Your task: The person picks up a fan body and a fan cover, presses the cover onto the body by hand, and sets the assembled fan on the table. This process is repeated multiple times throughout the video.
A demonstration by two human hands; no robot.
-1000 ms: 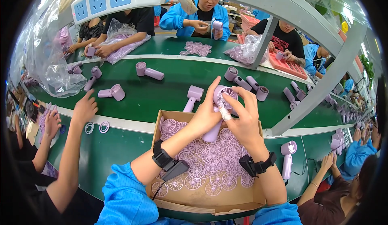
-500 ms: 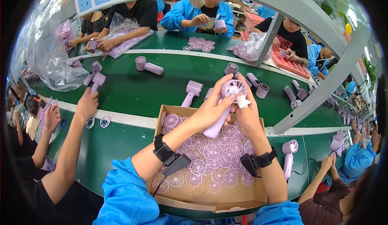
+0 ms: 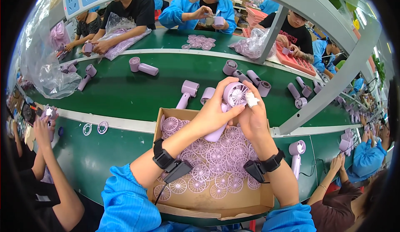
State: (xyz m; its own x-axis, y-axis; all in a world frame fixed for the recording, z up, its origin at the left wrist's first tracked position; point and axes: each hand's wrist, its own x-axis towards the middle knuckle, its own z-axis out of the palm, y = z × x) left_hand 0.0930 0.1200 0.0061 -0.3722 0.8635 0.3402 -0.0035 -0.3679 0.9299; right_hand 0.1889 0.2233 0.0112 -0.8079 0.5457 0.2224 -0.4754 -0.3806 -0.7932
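Observation:
My left hand [image 3: 221, 109] is closed around a lilac handheld fan [image 3: 216, 133], its thumb by the round head. The fan is tilted, with its spoked front grille [image 3: 237, 93] facing up and its handle pointing down toward me. My right hand [image 3: 253, 117] grips the head from the other side. A small white piece [image 3: 251, 99] sits at the fingers of that hand; its kind I cannot make out. Below both hands stands an open cardboard box [image 3: 200, 209] with many loose lilac spoked grilles [image 3: 216, 155] in it.
Fan bodies [image 3: 189, 89] lie on the green conveyor belt [image 3: 154, 94] ahead. A metal post [image 3: 321, 94] slants up at right. A fan with white blades [image 3: 297, 148] stands right of the box. Two rings [image 3: 102, 127] lie at left. Co-workers sit on all sides.
At left, a co-worker's arm has drawn back from the belt, and a fan is now in that person's hands. My hands keep their hold on the fan, with the view shifted slightly.

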